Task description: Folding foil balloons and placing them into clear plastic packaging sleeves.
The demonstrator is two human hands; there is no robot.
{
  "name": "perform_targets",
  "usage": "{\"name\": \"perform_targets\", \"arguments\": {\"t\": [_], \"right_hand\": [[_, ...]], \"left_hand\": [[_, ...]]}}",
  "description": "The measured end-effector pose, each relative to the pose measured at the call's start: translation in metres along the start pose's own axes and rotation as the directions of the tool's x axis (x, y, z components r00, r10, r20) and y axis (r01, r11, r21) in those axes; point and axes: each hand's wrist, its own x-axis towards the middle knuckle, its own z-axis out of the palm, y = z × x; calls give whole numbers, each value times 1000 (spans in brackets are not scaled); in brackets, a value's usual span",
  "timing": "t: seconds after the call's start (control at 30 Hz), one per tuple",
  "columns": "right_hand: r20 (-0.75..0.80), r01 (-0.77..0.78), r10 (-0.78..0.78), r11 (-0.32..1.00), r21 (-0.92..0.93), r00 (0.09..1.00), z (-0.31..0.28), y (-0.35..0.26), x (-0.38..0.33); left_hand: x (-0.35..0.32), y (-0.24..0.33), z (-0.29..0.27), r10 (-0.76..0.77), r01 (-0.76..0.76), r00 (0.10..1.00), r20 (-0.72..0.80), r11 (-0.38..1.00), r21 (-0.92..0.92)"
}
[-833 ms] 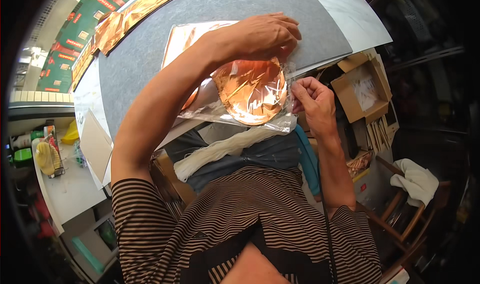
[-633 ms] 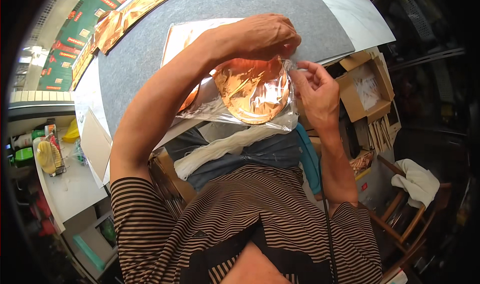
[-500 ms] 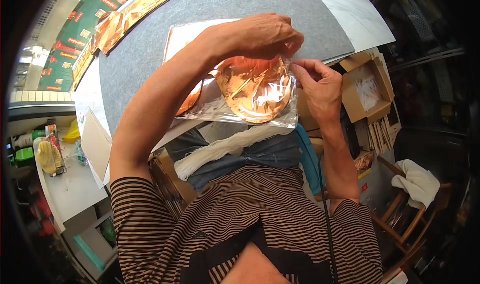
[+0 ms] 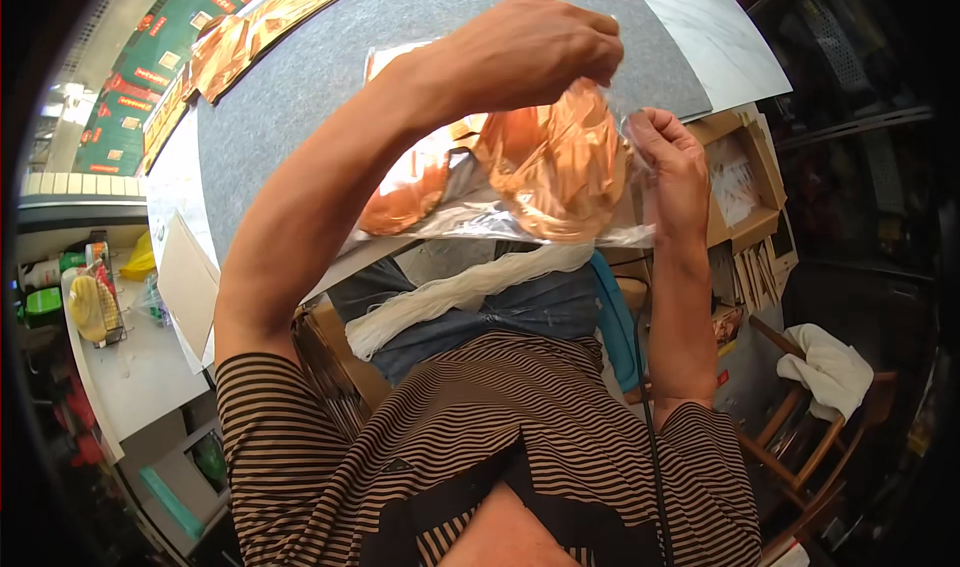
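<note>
A clear plastic bag is held up over the table's near edge, its surface shiny and creased. Inside it show a wrinkled, rounded copper-coloured foil piece and, further left, another copper-coloured foil piece, partly hidden by my left forearm. My left hand reaches across the bag, fingers closed at its upper edge just above the larger foil piece; the fingertips are partly hidden. On the bag's right side, my right hand pinches the plastic edge between thumb and fingers.
A grey felt mat covers much of the table. Long copper-coloured foil lies at the far left. A bundle of white strands rests across my lap. To the right stand an open cardboard box and a wooden chair with white cloth.
Both hands have moved right with the bag, the left one also slightly away from me. The larger foil piece now looks more wrinkled and less mirror-bright.
</note>
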Motion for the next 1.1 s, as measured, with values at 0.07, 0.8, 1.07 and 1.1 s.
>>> {"name": "perform_targets", "arguments": {"t": [0.07,0.8,1.07,1.1], "right_hand": [[-49,-199,207,972,127,977,-16,-2,1],[653,726,-435,633,-268,620,69,-24,14],[524,498,-519,845,193,676,125,-64,14],[529,529,-545,825,199,651,131,-68,13]], "left_hand": [[-11,1,-9,16,-3,993,-115,994,110],[-95,-14,-100,-589,265,535,-606,798,-542],[-149,-5,-150,-471,227,346,-812,881,-414],[-152,-2,-153,-475,253,349,-808,878,-407]]}}
